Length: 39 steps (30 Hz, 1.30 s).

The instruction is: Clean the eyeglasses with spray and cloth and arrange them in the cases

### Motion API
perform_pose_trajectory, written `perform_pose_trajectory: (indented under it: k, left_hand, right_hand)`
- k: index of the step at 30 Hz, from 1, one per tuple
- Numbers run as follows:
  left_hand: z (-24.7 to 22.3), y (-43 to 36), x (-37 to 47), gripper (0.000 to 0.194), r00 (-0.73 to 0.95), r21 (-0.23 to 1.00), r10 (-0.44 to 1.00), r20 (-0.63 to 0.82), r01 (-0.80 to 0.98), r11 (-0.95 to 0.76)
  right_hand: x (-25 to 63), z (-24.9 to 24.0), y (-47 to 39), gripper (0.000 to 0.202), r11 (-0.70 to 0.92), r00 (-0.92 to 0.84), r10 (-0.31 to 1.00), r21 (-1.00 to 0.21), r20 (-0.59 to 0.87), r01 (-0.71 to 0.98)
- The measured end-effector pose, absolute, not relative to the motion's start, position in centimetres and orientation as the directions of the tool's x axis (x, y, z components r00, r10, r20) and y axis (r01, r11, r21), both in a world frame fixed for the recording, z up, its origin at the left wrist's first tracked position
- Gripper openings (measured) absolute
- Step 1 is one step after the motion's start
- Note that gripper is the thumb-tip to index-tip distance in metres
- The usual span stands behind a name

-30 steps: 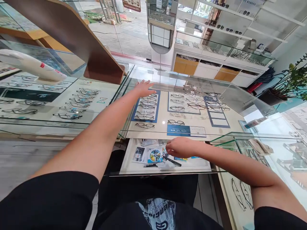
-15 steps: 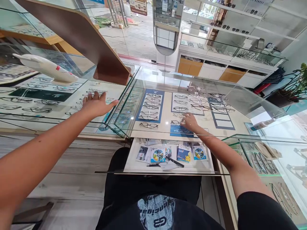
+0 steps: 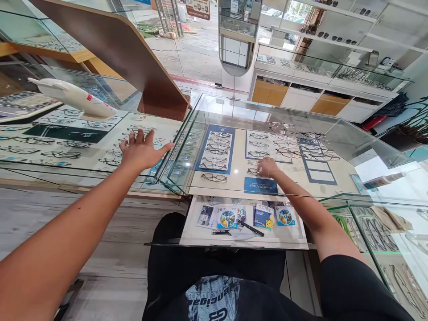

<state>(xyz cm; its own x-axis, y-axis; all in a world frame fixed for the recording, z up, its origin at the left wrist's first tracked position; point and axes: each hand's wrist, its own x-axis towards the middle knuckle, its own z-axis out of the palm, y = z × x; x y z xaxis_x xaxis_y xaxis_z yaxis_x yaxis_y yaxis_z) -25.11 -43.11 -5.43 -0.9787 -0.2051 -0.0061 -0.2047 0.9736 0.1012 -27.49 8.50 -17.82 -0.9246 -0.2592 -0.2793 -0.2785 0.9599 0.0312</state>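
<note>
My right hand (image 3: 268, 168) reaches inside the glass display case, its fingers pinched at one end of a pair of eyeglasses (image 3: 253, 171). Just below that pair lies a blue card (image 3: 259, 186) with white print. Above it, more frames rest in rows on a white card (image 3: 253, 149) with a blue border. My left hand (image 3: 141, 150) is spread on the glass top of the left-hand case, holding nothing. Beneath that glass, several eyeglasses (image 3: 70, 155) show in rows.
An open drawer (image 3: 200, 238) at my lap holds packets, leaflets and a black pen (image 3: 250, 228). A brown mirror stand (image 3: 133, 58) and a white rocket-shaped object (image 3: 76, 99) stand on the left case. A spray bottle (image 3: 384, 180) lies at right.
My right hand has shifted slightly away from me, and the eyeglasses at its fingers now lie farther above the blue card. My left hand stays spread on the glass. The view has tilted slightly.
</note>
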Motion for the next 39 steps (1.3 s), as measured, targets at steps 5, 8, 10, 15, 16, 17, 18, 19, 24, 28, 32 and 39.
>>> perform_pose_trajectory:
  k: [5, 8, 10, 15, 16, 17, 18, 19, 24, 28, 32, 39]
  left_hand:
    - [-5.4, -42.9, -25.2, 0.114, -0.978, 0.112, -0.209, -0.008, -0.209, 0.972]
    - [-5.5, -43.0, -25.4, 0.114, -0.977, 0.113, -0.212, -0.002, -0.211, 0.971]
    - [-5.6, -43.1, -25.5, 0.114, -0.977, 0.117, -0.212, 0.002, -0.210, 0.971]
    - [-5.6, -43.2, -25.6, 0.119, -0.978, 0.132, -0.207, 0.004, -0.205, 0.970]
    - [-5.6, -43.2, -25.6, 0.119, -0.978, 0.139, -0.208, 0.007, -0.205, 0.969]
    - [-5.5, -43.2, -25.6, 0.120, -0.978, 0.146, -0.208, 0.009, -0.204, 0.968]
    - [-5.5, -43.2, -25.6, 0.120, -0.978, 0.152, -0.207, 0.010, -0.203, 0.967]
    - [-5.5, -43.1, -25.6, 0.121, -0.979, 0.155, -0.204, 0.010, -0.200, 0.967]
    - [-5.2, -43.0, -25.5, 0.122, -0.984, 0.154, -0.178, 0.011, -0.174, 0.973]
    - [-5.1, -42.8, -25.5, 0.119, -0.984, 0.157, -0.179, 0.012, -0.175, 0.972]
    - [-5.1, -42.7, -25.4, 0.120, -0.984, 0.164, -0.178, 0.003, -0.176, 0.971]
    - [-5.5, -43.0, -25.7, 0.130, -0.982, 0.195, -0.186, 0.025, -0.178, 0.965]
  right_hand:
    - [-27.2, -18.0, 8.5, 0.018, 0.946, -0.913, -0.297, 0.048, -0.279, -0.322]
    - [-26.9, -18.0, 8.0, 0.027, 0.946, -0.923, -0.292, 0.067, -0.251, -0.317]
    - [-26.5, -17.7, 7.3, 0.033, 0.952, -0.937, -0.274, 0.081, -0.217, -0.297]
    - [-24.4, -15.7, 5.4, 0.036, 0.957, -0.953, -0.275, 0.062, -0.124, -0.284]
    - [-23.6, -15.1, 5.0, 0.034, 0.953, -0.949, -0.291, 0.046, -0.118, -0.298]
    - [-22.7, -14.5, 4.6, 0.032, 0.948, -0.943, -0.311, 0.025, -0.119, -0.316]
    - [-21.7, -14.0, 4.2, 0.030, 0.941, -0.934, -0.335, 0.001, -0.124, -0.337]
    - [-20.5, -13.4, 3.7, 0.026, 0.933, -0.923, -0.360, -0.027, -0.134, -0.360]
    - [-13.3, -11.3, 1.1, 0.010, 0.874, -0.844, -0.482, -0.200, -0.238, -0.443]
    - [-7.5, -8.0, -0.6, 0.010, 0.724, -0.689, -0.671, -0.439, -0.273, -0.532]
    - [-6.1, -1.7, -1.0, 0.007, 0.566, -0.626, -0.775, -0.531, -0.084, -0.630]
    - [-19.1, 3.1, 1.4, 0.004, 0.785, -0.794, -0.586, -0.129, 0.161, -0.605]
